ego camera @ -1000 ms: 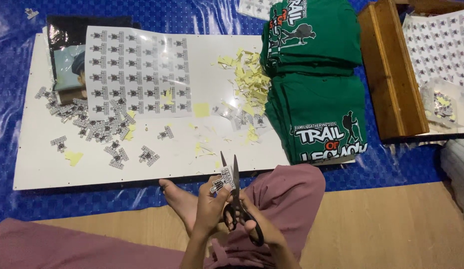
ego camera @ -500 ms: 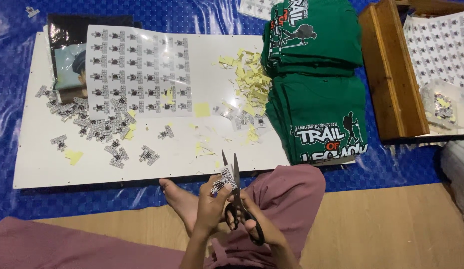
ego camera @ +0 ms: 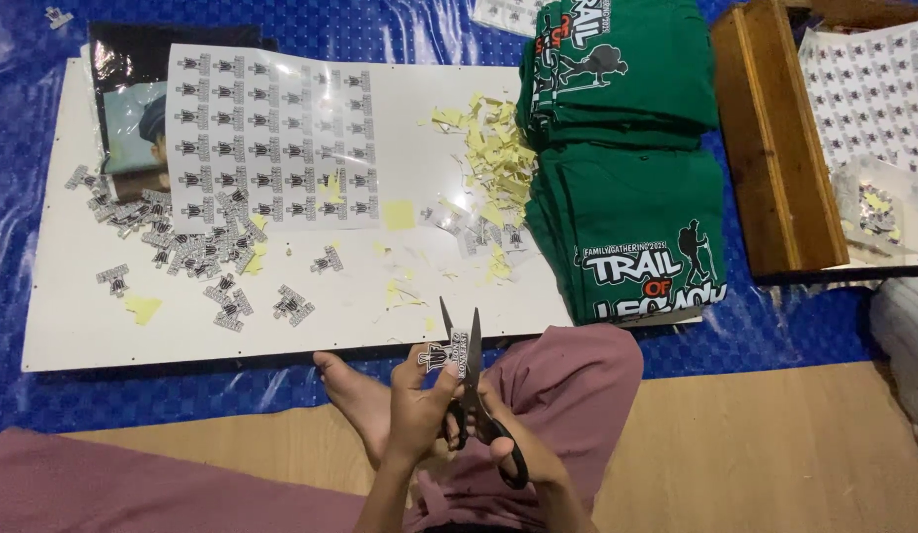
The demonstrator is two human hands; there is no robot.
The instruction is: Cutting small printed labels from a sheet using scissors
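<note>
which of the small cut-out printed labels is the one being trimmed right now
The label pinched in the left hand, up at the blades of the scissors held by the right hand. All the others lie loose on the white board.

Small printed cutout sits upright at 6 o'clock, pinched between the black scissors' open blades, tips pointing to 12.

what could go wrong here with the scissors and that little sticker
The left hand pinches the small printed cutout right beside the open blades of the scissors in the right hand, so a fingertip might get nicked. The bare foot lies just under the cut, so dropped scissors could hit it. Trimmings may scatter among the yellow paper scraps.
</note>
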